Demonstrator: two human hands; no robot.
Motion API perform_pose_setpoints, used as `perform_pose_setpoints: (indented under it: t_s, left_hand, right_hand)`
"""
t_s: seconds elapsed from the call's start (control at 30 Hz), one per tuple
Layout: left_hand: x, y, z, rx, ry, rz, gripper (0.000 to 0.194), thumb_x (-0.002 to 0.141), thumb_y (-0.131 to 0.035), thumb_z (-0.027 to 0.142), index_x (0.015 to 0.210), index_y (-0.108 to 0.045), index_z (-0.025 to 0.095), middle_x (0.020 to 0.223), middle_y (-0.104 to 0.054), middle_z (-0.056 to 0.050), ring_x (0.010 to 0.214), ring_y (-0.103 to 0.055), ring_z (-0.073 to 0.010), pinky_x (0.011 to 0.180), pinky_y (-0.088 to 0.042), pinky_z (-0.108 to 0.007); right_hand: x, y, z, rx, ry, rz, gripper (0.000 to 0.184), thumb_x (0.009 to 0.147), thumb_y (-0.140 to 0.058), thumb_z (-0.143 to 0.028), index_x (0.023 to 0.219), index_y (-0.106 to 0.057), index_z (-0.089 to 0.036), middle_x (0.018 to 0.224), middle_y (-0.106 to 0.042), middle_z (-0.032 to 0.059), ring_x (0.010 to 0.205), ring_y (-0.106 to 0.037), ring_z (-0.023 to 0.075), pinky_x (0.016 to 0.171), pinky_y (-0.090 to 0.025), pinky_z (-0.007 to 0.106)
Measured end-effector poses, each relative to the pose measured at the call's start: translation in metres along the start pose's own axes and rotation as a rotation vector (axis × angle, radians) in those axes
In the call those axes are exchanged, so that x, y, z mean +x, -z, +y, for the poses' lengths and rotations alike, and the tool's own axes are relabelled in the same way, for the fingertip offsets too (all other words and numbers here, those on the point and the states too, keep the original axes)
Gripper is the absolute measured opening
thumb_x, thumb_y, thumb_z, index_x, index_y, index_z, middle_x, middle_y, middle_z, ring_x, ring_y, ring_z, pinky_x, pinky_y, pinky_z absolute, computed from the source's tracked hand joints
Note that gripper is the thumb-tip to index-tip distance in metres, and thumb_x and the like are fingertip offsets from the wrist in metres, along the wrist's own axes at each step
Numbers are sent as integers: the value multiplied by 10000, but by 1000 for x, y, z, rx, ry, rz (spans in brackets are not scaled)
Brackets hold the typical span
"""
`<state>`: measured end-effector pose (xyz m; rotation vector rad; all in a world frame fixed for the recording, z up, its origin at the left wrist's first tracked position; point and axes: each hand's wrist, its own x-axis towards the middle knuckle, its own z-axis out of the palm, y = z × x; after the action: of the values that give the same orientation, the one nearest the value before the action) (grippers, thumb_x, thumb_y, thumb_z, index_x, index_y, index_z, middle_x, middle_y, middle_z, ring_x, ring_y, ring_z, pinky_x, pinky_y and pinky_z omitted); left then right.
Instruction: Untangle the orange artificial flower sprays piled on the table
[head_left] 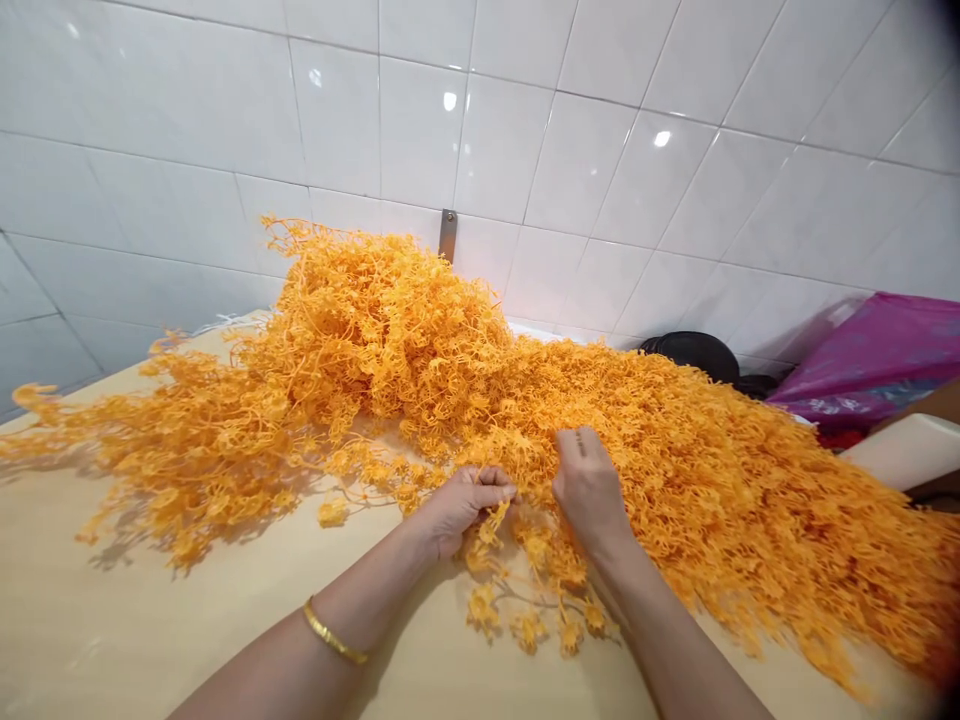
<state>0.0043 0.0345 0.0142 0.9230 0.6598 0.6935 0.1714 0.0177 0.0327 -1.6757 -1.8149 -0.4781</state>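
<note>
A large heap of orange artificial flower sprays (390,330) spreads across the table, tallest left of the middle and running down to the right. At its near edge, my left hand (469,505) is closed with thumb and fingers pinched on a thin flower stem; small blossoms (491,525) hang just below the fingertips. My right hand (592,490) is curled into a fist against the heap, a ring on one finger. What lies inside that fist is hidden. Between the forearms, a loose flower sprig (529,625) rests on the tabletop.
The pale wooden table (247,620) meets a white tiled wall (495,130) carrying a small metal bracket (448,235). Black round items (690,355) sit behind the heap at right, beside a purple plastic bag (870,360) and a whitish object (911,450).
</note>
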Motion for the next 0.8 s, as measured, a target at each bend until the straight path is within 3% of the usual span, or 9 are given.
perform_pose_setpoints:
  t_s: [0.13, 0.2, 0.3, 0.37, 0.47, 0.53, 0.67, 0.8]
  left_hand:
    - [-1, -2, -2, 11, -26, 36, 215, 543, -685, 246, 590, -516, 122, 530, -513, 17, 395, -345, -22, 380, -206, -166]
    - [1, -2, -2, 2, -65, 84, 222, 556, -680, 264, 589, -509, 124, 508, -501, 21, 389, -319, -19, 375, -193, -163]
    - [4, -1, -3, -22, -84, 79, 215, 605, -644, 286, 592, -496, 131, 501, -518, 0, 400, -338, -32, 382, -203, -166]
    - [5, 0, -3, -49, -97, 67, 205, 630, -622, 292, 608, -492, 135, 522, -540, -16, 411, -361, -40, 386, -199, -169]
    - [7, 0, -4, -91, -118, 40, 194, 656, -594, 291, 610, -488, 135, 530, -547, -21, 401, -355, -36, 390, -192, -173]
    - [7, -1, -4, -122, -123, 41, 187, 648, -599, 278, 601, -489, 134, 532, -537, -14, 411, -369, -38, 397, -209, -172]
    - [7, -2, -5, -180, -102, 97, 221, 606, -643, 289, 570, -494, 129, 522, -478, 20, 445, -393, -41, 411, -256, -164]
    - [4, -3, -4, -187, -54, 78, 374, 677, -535, 489, 601, -528, 123, 552, -492, 8, 446, -398, -43, 411, -284, -166]
  right_hand:
    - [9, 16, 21, 69, -233, 200, 102, 771, -364, -181, 708, -444, -186, 710, -448, 55, 666, -432, 179, 588, -339, 293]
    - [11, 25, 17, 198, -286, 217, 100, 776, -383, -232, 718, -451, -186, 772, -470, 57, 680, -459, 167, 606, -359, 294]
    - [7, 27, -1, 461, -367, 72, 132, 792, -367, -263, 824, -475, -194, 822, -505, 41, 559, -467, 115, 518, -363, 253]
    - [0, 23, -15, 573, -401, -57, 187, 802, -353, -269, 942, -462, -211, 744, -519, 8, 436, -406, 89, 426, -309, 230]
    - [-10, 16, -30, 591, -353, -165, 226, 816, -346, -297, 995, -455, -213, 573, -469, -34, 381, -350, 93, 395, -261, 230]
    - [-14, 14, -36, 557, -289, -175, 217, 812, -372, -327, 958, -479, -207, 551, -466, -29, 450, -419, 114, 451, -312, 237]
    - [-16, 10, -42, 536, -103, -198, 240, 786, -439, -327, 977, -488, -190, 828, -556, 46, 729, -514, 157, 653, -380, 270]
    - [-17, 4, -43, 513, -68, -255, 186, 773, -449, -304, 913, -488, -188, 827, -540, 50, 736, -494, 165, 639, -366, 270]
